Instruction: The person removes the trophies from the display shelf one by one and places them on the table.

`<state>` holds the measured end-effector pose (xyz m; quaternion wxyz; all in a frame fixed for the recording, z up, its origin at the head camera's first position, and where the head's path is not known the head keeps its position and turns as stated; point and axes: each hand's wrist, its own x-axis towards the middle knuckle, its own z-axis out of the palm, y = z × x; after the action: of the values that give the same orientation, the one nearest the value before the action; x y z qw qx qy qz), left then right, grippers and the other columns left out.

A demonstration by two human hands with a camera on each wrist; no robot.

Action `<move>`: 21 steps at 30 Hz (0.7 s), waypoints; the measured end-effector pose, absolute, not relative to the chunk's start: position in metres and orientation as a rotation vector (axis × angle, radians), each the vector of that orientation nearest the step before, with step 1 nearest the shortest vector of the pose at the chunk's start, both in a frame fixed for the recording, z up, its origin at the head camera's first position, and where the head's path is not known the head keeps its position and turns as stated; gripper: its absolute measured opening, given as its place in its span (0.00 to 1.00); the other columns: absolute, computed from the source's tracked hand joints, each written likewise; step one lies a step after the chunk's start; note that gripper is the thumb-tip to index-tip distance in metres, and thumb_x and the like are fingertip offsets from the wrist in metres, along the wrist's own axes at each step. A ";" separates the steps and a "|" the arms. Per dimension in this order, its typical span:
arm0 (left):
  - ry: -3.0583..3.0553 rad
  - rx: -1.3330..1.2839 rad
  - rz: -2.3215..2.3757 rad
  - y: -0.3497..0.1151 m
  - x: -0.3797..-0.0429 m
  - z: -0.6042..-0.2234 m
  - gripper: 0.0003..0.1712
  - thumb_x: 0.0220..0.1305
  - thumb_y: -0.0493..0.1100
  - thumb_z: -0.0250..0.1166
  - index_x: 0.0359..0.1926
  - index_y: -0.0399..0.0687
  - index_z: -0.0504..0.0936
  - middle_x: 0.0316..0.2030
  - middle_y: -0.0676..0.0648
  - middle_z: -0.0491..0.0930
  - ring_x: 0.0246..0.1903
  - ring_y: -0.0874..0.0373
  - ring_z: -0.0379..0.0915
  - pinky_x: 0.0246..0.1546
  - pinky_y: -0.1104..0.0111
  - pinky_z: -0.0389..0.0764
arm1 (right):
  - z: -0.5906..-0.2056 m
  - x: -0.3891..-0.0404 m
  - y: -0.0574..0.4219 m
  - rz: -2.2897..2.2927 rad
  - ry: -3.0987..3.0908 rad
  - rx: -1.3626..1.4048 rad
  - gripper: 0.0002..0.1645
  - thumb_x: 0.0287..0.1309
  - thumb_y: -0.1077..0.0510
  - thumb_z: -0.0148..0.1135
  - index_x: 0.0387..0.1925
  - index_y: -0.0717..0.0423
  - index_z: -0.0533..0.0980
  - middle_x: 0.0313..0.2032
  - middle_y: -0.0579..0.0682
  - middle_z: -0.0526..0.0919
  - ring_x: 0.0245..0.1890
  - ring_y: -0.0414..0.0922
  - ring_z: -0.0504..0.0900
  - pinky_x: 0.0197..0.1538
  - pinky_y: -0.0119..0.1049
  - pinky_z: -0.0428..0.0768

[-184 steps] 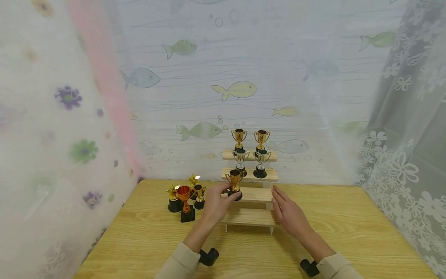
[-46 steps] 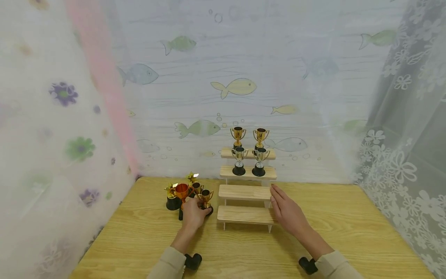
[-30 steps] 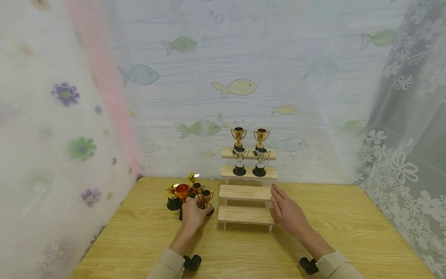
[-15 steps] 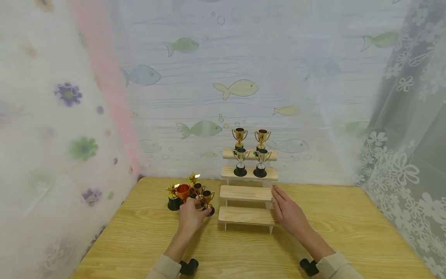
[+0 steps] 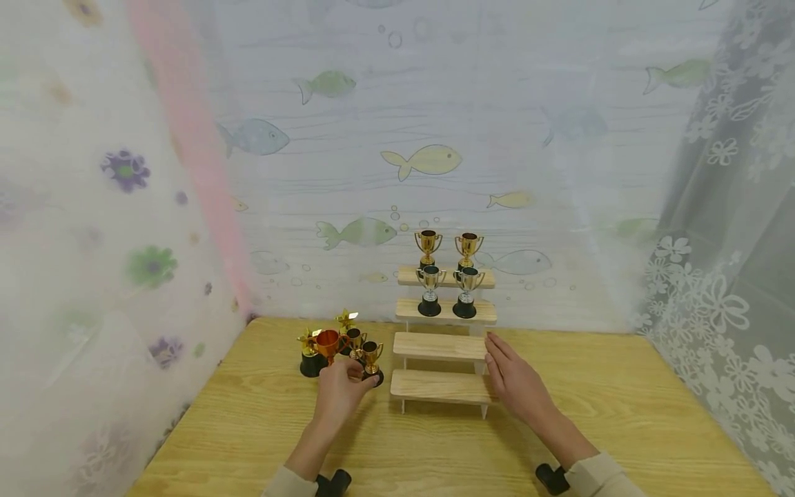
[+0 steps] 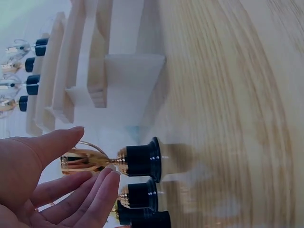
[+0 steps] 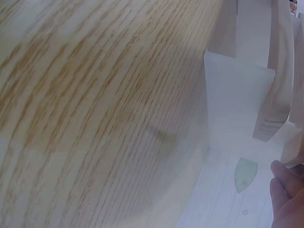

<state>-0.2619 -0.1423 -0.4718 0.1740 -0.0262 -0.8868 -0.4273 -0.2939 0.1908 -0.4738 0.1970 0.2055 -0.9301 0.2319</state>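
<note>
A small gold trophy cup (image 5: 371,353) with a black base stands upright on the table, left of the tiered wooden stand (image 5: 441,346). My left hand (image 5: 340,393) is beside it, thumb and fingers apart around its near side; in the left wrist view the trophy cup (image 6: 85,161) shows between thumb and fingertips, not pinched. Whether a fingertip touches it, I cannot tell. My right hand (image 5: 518,379) rests with straight fingers along the right end of the stand. Two gold trophies (image 5: 428,243) occupy the top shelf and two silver trophies (image 5: 467,279) the one below.
Behind my left hand cluster a larger orange-bronze trophy (image 5: 328,343), another small cup (image 5: 354,337) and two star trophies (image 5: 310,362). The two lower shelves (image 5: 435,385) show bare wood. A fish-patterned curtain (image 5: 528,159) hangs behind the table (image 5: 590,373).
Earlier, my left hand held a gold trophy at the third shelf; now one stands on the table by the cluster. Lately that hand has drawn slightly back towards me. My right hand stays put.
</note>
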 end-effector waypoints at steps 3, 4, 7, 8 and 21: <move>-2.517 -0.091 -1.229 -0.141 -0.259 -0.468 0.18 0.57 0.42 0.78 0.42 0.31 0.87 0.37 0.36 0.86 0.33 0.49 0.85 0.35 0.55 0.86 | -0.474 -0.294 0.191 0.646 -2.600 0.578 0.28 0.81 0.55 0.46 0.71 0.69 0.67 0.72 0.64 0.68 0.68 0.61 0.71 0.64 0.58 0.74; -2.518 -0.102 -1.231 -0.140 -0.259 -0.467 0.19 0.57 0.42 0.78 0.43 0.32 0.87 0.38 0.36 0.87 0.33 0.49 0.85 0.35 0.55 0.86 | -0.474 -0.294 0.191 0.646 -2.600 0.578 0.28 0.81 0.55 0.46 0.71 0.69 0.67 0.72 0.64 0.68 0.69 0.61 0.71 0.64 0.58 0.74; -2.521 -0.134 -1.233 -0.137 -0.257 -0.463 0.20 0.58 0.43 0.78 0.45 0.32 0.87 0.39 0.36 0.87 0.33 0.51 0.84 0.35 0.57 0.86 | -0.475 -0.294 0.191 0.654 -2.597 0.580 0.28 0.81 0.55 0.46 0.71 0.69 0.67 0.72 0.64 0.68 0.68 0.61 0.71 0.64 0.58 0.74; -2.520 -0.146 -1.230 -0.136 -0.256 -0.461 0.19 0.58 0.42 0.78 0.45 0.32 0.87 0.40 0.36 0.87 0.32 0.52 0.84 0.34 0.57 0.85 | -0.475 -0.294 0.191 0.657 -2.596 0.582 0.28 0.81 0.56 0.46 0.71 0.70 0.67 0.72 0.64 0.68 0.68 0.62 0.71 0.64 0.58 0.74; -2.431 -0.320 -1.270 -0.118 -0.262 -0.448 0.24 0.59 0.42 0.77 0.55 0.39 0.84 0.45 0.42 0.85 0.38 0.51 0.82 0.37 0.62 0.85 | -0.475 -0.294 0.191 0.671 -2.587 0.594 0.28 0.81 0.55 0.45 0.71 0.69 0.66 0.72 0.65 0.67 0.69 0.62 0.71 0.64 0.58 0.74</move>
<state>-0.2625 -0.1182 -0.4478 0.1888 -0.1138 -0.8645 -0.4517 -0.2938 0.1912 -0.4746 0.2004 0.2127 -0.9257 0.2401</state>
